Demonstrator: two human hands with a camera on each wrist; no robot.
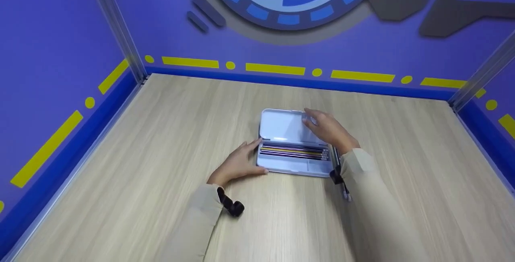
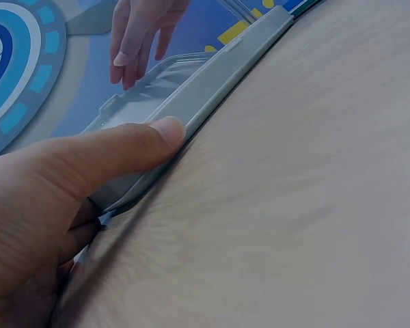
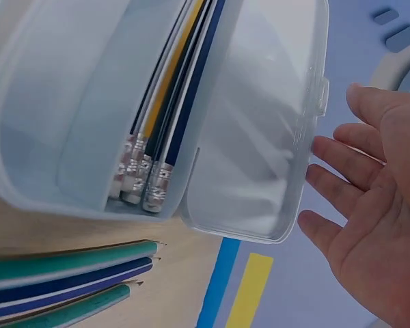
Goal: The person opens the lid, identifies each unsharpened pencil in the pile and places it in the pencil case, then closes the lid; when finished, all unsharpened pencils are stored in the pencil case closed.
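A pale pencil case (image 1: 281, 165) lies on the table, its lid (image 1: 279, 125) raised toward the back. Several pencils (image 1: 291, 151) with eraser ends, one of them yellow, lie side by side in its rear compartment. My left hand (image 1: 237, 164) grips the case's left end, the thumb (image 2: 147, 145) against the front wall and the other fingers around the end. At the lid's upper right edge is my right hand (image 1: 329, 130), its fingers extended. In the right wrist view, those fingertips (image 3: 320, 147) stand right at the lid's rim.
Loose green and blue pencils (image 3: 68, 290) lie on the table beside the case's right end, partly hidden by the right wrist in the head view. Black straps with small cameras (image 1: 235, 207) sit on the wrists. Blue-purple panels (image 1: 277, 69) with yellow markings border the wooden table (image 1: 181, 113).
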